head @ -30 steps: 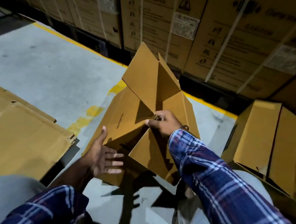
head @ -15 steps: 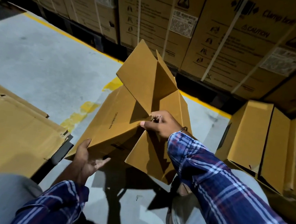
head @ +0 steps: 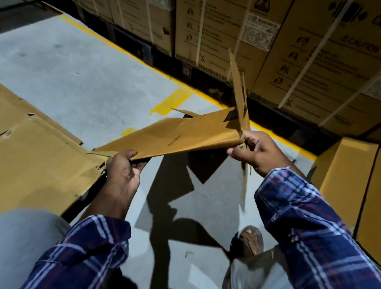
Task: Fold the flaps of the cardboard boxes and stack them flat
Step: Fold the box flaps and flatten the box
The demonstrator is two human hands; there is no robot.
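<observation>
A brown cardboard box [head: 181, 136], collapsed nearly flat, hangs in the air above the floor, tilted up toward the right. My left hand [head: 124, 170] grips its lower left edge, thumb on top. My right hand [head: 254, 151] grips its upper right corner, where two flaps [head: 237, 88] stick up edge-on and another hangs down beside my wrist. To the left lies a stack of flattened boxes [head: 24, 150]. An unfolded box [head: 354, 185] stands on the right.
A wall of large strapped cartons [head: 221, 22] on dark pallets runs along the back behind a yellow floor line [head: 175, 98]. Grey concrete floor [head: 76, 61] lies between. My knees and a brown shoe [head: 248, 242] are at the bottom.
The box has been squashed from an open, upright shape to nearly flat and lifted. My left hand went from open below it to gripping its left edge. The camera view swung left.
</observation>
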